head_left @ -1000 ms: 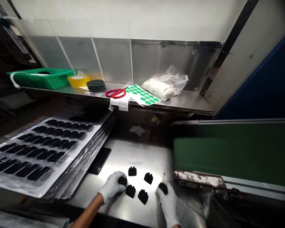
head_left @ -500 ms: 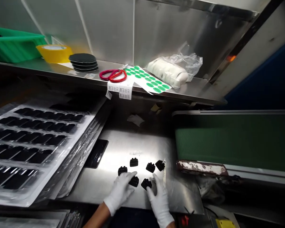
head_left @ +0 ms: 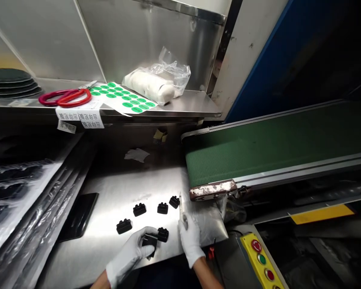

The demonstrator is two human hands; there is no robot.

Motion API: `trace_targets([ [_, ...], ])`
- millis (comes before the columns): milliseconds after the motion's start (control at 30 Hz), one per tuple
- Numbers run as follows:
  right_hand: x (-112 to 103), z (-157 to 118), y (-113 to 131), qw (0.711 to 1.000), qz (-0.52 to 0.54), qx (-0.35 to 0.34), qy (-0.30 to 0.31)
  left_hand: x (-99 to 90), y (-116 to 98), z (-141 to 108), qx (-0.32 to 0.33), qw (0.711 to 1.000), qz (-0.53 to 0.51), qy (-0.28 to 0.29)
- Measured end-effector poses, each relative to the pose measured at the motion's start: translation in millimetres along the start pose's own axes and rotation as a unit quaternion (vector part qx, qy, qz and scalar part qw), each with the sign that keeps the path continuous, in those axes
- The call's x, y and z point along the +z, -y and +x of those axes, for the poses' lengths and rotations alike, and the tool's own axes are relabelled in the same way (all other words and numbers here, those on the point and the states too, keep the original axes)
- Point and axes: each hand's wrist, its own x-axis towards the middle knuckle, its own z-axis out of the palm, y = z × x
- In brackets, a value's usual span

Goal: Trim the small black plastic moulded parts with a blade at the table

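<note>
My left hand (head_left: 132, 253), in a white glove, grips a small black moulded part (head_left: 149, 243) between thumb and fingers, turned with a flat face up. Just right of it lies another black part (head_left: 163, 235) with knobs on one edge. My right hand (head_left: 190, 237), also gloved, has its fingers closed at the lower end of a slim pale knife-like tool (head_left: 181, 204); its exact kind is unclear. Further black parts lie on the metal table (head_left: 108, 200): one black part (head_left: 124, 226) at left, and three beyond the hands, including a black part (head_left: 139, 209).
Stacked plastic trays (head_left: 48, 208) and a flat black panel (head_left: 80, 216) stand at left. A green conveyor belt (head_left: 258, 144) runs off right, above a yellow button box (head_left: 260, 259). On the shelf lie red scissors (head_left: 69, 97), a green sticker sheet (head_left: 126, 100) and a bagged white bundle (head_left: 150, 86).
The view has swung right. My left hand has taken up a black part. My right hand has left the part it touched and closed at the slim tool.
</note>
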Motion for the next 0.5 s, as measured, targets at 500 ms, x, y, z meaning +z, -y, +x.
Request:
trace_targets([
  [500, -42, 15, -15, 0.964, 0.059, 0.164, 0.203, 119.5, -51, -48, 0.171, 0.823, -0.517, 0.165],
])
